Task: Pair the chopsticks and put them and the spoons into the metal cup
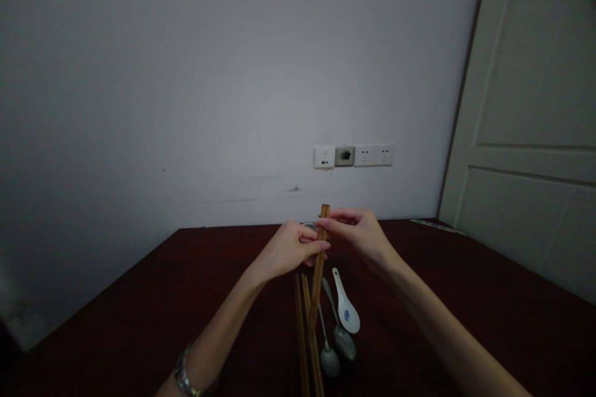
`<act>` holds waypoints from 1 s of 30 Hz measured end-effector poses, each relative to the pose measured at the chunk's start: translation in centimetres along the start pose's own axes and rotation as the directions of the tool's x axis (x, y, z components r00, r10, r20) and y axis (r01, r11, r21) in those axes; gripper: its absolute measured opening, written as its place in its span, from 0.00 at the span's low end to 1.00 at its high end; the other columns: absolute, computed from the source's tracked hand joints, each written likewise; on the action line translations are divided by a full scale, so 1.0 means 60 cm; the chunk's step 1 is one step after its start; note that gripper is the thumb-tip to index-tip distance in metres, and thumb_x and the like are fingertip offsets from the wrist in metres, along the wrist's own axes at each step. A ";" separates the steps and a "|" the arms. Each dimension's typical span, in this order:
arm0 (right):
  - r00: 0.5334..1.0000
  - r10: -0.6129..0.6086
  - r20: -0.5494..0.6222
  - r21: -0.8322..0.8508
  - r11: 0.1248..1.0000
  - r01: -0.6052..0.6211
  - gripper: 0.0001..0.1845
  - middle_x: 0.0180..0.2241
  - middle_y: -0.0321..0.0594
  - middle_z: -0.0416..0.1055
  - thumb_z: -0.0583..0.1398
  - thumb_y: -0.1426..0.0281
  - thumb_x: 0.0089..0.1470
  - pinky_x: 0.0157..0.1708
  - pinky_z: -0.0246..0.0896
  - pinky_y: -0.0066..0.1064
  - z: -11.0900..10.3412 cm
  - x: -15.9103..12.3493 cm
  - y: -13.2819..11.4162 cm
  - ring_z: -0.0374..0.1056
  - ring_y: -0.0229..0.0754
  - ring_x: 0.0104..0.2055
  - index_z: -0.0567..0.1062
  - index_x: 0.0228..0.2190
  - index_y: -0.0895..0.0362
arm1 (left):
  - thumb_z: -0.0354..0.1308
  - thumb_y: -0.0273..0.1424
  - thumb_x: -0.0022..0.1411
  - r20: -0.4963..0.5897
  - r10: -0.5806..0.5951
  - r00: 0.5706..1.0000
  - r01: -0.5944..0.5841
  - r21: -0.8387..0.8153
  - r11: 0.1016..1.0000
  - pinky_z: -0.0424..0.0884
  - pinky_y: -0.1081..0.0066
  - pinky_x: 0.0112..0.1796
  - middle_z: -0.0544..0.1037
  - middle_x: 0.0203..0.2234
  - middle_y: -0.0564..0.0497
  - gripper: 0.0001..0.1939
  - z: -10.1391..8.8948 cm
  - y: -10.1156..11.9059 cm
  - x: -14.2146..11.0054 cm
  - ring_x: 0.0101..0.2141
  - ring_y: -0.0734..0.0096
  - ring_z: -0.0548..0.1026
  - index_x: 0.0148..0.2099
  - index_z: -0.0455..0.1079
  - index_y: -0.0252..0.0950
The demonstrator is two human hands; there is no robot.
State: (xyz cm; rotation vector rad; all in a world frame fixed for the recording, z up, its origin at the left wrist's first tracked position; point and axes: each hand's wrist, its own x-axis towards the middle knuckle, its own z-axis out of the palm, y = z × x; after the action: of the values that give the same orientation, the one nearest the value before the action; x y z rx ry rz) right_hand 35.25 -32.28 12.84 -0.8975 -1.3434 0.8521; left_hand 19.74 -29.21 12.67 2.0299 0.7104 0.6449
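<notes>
A pair of wooden chopsticks (317,279) stands tilted up from the table, side by side. My left hand (298,245) pinches the pair below its upper end, thumb in front. Higher up, my right hand (356,232) grips the same pair near the top between thumb and fingers. More chopsticks (300,335) lie lengthwise on the table, just left of the held pair's lower end. To the right are a long-handled metal spoon (330,361), a larger metal spoon (344,343) and a white ceramic spoon (348,314) with a blue mark. Behind my hands, a pale round rim (309,225) is mostly hidden.
The dark red table (186,298) meets a pale wall (233,74) at its far edge. Wall sockets (374,156) sit above that edge. A panelled door (531,124) rises on the right, and a flat strip (436,226) lies at the table's back right.
</notes>
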 end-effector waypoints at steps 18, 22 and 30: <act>0.989 -0.141 0.039 0.026 0.990 0.140 0.11 0.28 0.43 0.74 0.66 0.68 0.36 0.36 0.66 0.32 -0.039 0.244 -0.040 0.69 0.38 0.32 0.76 0.25 0.62 | 0.53 0.40 0.54 -0.172 -0.137 0.976 0.139 -0.003 0.990 0.66 0.73 0.28 0.77 0.30 0.44 0.20 -0.096 -0.029 0.001 0.27 0.71 0.74 0.44 0.68 0.30; 0.995 -0.090 0.038 -0.021 0.996 0.091 0.09 0.26 0.42 0.74 0.65 0.70 0.38 0.35 0.66 0.31 -0.051 0.305 -0.013 0.69 0.37 0.30 0.75 0.24 0.63 | 0.53 0.41 0.54 -0.150 -0.134 0.980 0.136 0.002 0.991 0.65 0.74 0.26 0.77 0.29 0.45 0.19 -0.096 -0.040 0.006 0.26 0.72 0.74 0.41 0.70 0.31; 0.999 0.048 -0.009 -0.089 0.995 -0.049 0.04 0.24 0.40 0.74 0.64 0.74 0.39 0.28 0.66 0.26 -0.046 0.328 0.099 0.68 0.34 0.25 0.75 0.22 0.63 | 0.53 0.42 0.54 -0.094 -0.150 0.984 0.151 0.004 0.988 0.65 0.74 0.26 0.77 0.28 0.44 0.20 -0.091 -0.055 0.015 0.26 0.72 0.74 0.40 0.70 0.30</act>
State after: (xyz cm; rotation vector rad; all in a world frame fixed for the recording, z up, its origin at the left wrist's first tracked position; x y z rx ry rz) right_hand 38.97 -12.06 15.75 -1.0046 -1.3673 0.8313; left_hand 15.90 -24.04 12.69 1.9439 0.9155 0.6518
